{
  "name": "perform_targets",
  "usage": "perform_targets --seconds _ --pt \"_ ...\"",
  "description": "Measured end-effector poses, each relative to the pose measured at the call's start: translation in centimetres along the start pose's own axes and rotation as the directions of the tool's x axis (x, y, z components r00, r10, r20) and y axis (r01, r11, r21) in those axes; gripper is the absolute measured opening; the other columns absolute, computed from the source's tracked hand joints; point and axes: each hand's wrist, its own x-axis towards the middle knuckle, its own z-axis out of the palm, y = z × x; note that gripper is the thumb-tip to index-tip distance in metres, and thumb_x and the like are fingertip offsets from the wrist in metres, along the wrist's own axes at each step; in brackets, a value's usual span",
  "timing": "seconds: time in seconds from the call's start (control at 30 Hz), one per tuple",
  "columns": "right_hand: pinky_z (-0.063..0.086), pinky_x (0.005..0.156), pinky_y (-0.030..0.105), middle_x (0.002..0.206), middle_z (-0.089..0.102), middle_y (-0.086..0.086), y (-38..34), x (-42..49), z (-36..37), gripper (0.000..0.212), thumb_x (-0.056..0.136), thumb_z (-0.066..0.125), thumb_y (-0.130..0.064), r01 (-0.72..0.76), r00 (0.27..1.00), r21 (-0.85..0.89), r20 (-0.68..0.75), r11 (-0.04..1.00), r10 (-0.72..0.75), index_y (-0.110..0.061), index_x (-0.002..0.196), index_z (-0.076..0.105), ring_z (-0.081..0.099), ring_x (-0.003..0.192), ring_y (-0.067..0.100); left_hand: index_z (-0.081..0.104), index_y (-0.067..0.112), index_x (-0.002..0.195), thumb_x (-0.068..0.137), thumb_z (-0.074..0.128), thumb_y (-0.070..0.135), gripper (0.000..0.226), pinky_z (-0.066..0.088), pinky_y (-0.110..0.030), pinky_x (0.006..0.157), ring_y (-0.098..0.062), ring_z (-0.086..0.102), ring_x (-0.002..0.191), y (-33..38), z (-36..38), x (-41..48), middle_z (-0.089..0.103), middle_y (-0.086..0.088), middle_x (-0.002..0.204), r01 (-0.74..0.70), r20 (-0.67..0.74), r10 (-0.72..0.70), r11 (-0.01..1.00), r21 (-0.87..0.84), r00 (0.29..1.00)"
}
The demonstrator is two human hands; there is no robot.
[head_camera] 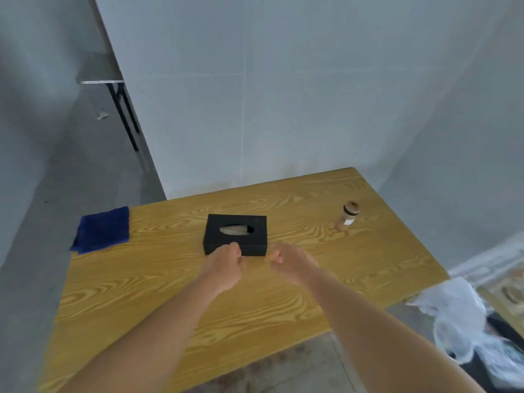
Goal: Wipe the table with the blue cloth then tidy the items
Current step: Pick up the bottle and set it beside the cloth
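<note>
A folded blue cloth [102,230] lies at the far left corner of the wooden table [170,293], partly over the edge. A black tissue box [236,222] with a tissue in its oval slot sits mid-table. A small tan bottle [348,215] with a white label stands far right. My left hand [224,266] has its fingers curled, knuckles against the box's near left corner. My right hand [292,265] is curled too, just beside the near right corner. Neither hand wraps around the box.
Grey walls border the table at the back and right. A second table with black legs [119,89] stands further back on the left. Crumpled clear plastic [459,316] lies on the floor off the table's right edge.
</note>
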Motion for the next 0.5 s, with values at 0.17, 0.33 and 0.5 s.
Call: perform_targets --seconds 0.17,0.33,0.5 --pt "0.056 0.079 0.037 0.123 0.064 0.003 8.7 -4.1 -4.5 0.037 0.097 0.059 -0.037 -0.113 0.990 0.040 -0.077 0.993 0.116 -0.021 0.130 0.058 0.064 0.102 0.026 0.060 0.016 0.111 0.102 0.056 0.035 0.022 0.056 -0.041 0.077 -0.018 0.063 0.090 9.0 3.4 0.7 0.063 0.001 0.102 -0.083 0.070 0.085 0.996 -0.022 0.994" --pt "0.060 0.081 0.039 0.119 0.065 0.001 15.0 -5.6 -8.0 0.037 0.096 0.062 -0.039 -0.183 0.970 0.097 -0.143 0.978 0.195 -0.021 0.128 0.060 0.066 0.098 0.023 0.057 0.015 0.117 0.100 0.056 0.040 0.031 0.052 -0.039 0.078 -0.020 0.060 0.094 15.3 6.3 3.4 0.061 0.001 0.108 -0.158 0.127 0.160 0.987 -0.033 0.979" --pt "0.060 0.077 0.038 0.116 0.066 0.000 20.1 -4.7 -10.9 0.035 0.097 0.063 -0.038 -0.239 0.952 0.103 -0.170 0.966 0.253 -0.023 0.128 0.060 0.067 0.090 0.021 0.058 0.014 0.128 0.099 0.060 0.038 0.038 0.051 -0.038 0.081 -0.023 0.061 0.101 20.0 8.8 7.4 0.063 -0.004 0.120 -0.182 0.164 0.187 0.982 -0.040 0.969"
